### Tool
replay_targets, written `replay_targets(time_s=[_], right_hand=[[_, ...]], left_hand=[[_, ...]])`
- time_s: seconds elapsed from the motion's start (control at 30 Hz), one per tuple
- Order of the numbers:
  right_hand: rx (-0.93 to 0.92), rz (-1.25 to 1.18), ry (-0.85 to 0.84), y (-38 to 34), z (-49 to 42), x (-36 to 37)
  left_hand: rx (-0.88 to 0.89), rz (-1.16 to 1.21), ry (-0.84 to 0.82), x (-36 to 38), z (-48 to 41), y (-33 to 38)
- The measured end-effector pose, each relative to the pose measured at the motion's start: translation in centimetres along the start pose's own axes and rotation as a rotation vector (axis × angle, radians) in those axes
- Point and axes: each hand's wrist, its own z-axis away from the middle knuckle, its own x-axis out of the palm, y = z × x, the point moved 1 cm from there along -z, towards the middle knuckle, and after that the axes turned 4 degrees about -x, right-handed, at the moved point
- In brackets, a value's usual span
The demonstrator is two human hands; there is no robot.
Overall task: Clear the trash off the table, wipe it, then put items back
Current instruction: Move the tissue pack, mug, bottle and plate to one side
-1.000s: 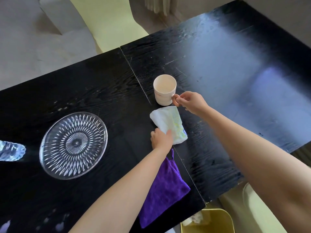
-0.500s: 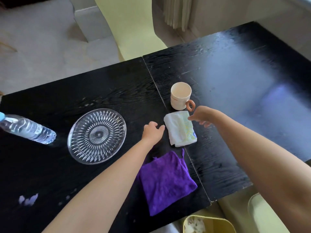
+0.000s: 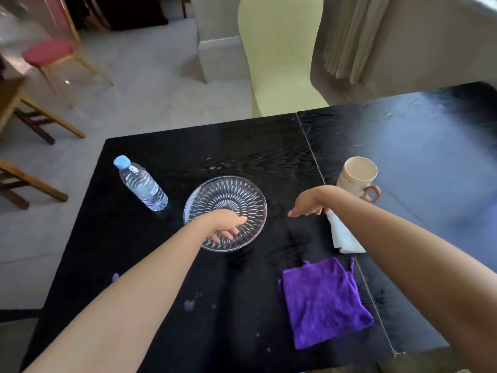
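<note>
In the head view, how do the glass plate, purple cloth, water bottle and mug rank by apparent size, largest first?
1. Purple cloth and glass plate: about alike; the cloth lies nearer the camera, so unranked.
2. Water bottle: longer than the mug, though close.
3. Mug: smallest.

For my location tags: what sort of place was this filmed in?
Probably a dining or banquet room: a black table, a yellow-covered chair at its far edge, a red-cushioned gold-framed chair farther off, and curtains behind.
</note>
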Motion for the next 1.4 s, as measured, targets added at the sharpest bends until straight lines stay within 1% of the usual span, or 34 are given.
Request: replay_targets(time_s=[0.1, 0.23, 0.3, 0.4, 0.47, 0.53, 0.6, 0.67, 0.73, 0.83, 0.9, 1.0, 1.1, 1.13, 1.2, 1.27, 1.3, 1.33, 1.4], right_hand=[[-0.047, 0.058, -0.004, -3.9, -1.4, -0.2], [-0.072, 0.026, 0.003, -7.8, -3.3, -0.2], [-0.083, 0.022, 0.027, -9.3, -4.2, -0.1], [-0.075, 0.011, 0.107, -10.3, -6.1, 0.2], [-0.049, 0.02, 0.162, -10.6, -7.5, 0.7], [-0.026, 0.029, 0.222, -10.9, -8.7, 1.2], [0.04, -0.059, 0.286, -11.0, -10.0, 1.7], [0.133, -0.208, 0.358, -10.8, -11.0, 2.3], [0.2, -0.323, 0.42, -10.6, -11.8, 2.6], [0.254, -0.408, 0.459, -10.1, -12.9, 3.2], [0.262, -0.447, 0.473, -10.1, -13.4, 3.6], [0.271, -0.498, 0.517, -10.2, -13.8, 4.2], [0.311, -0.558, 0.534, -10.1, -13.5, 4.6], [0.308, -0.593, 0.546, -10.0, -13.3, 4.6], [0.231, -0.654, 0.489, -10.0, -12.9, 4.4], [0.161, -0.799, 0.464, -9.8, -12.7, 4.2], [0.106, -0.875, 0.496, -9.7, -12.2, 4.0], [0.1, -0.916, 0.566, -9.3, -11.9, 3.8], [0.079, -0.945, 0.644, -8.5, -10.6, 3.3]], left_hand=[[-0.032, 0.04, 0.013, -2.5, 0.6, -3.5], [-0.072, 0.096, 0.059, -5.6, 0.3, -8.3], [-0.095, 0.138, 0.096, -7.0, 0.0, -10.6], [-0.141, 0.197, 0.154, -8.9, -0.9, -13.7], [-0.173, 0.209, 0.227, -10.2, -1.7, -15.5], [-0.198, 0.199, 0.361, -11.4, -2.6, -16.9], [-0.211, 0.258, 0.49, -12.4, -3.4, -17.9], [-0.192, 0.372, 0.568, -13.0, -4.2, -18.4], [-0.12, 0.496, 0.644, -13.8, -5.0, -18.3], [0.058, 0.65, 0.768, -15.0, -5.9, -17.7], [0.131, 0.7, 0.818, -15.1, -6.4, -17.3], [0.139, 0.801, 0.869, -14.9, -7.2, -16.8], [0.116, 0.834, 0.918, -14.8, -7.5, -16.4], [0.118, 0.835, 0.928, -14.7, -7.6, -16.4], [0.131, 0.827, 0.931, -14.3, -7.6, -16.4], [0.144, 0.804, 0.924, -13.6, -7.5, -16.3], [0.151, 0.79, 0.92, -13.2, -7.3, -16.1], [0.156, 0.778, 0.915, -12.8, -7.2, -15.9], [0.162, 0.762, 0.904, -11.8, -6.8, -15.1]])
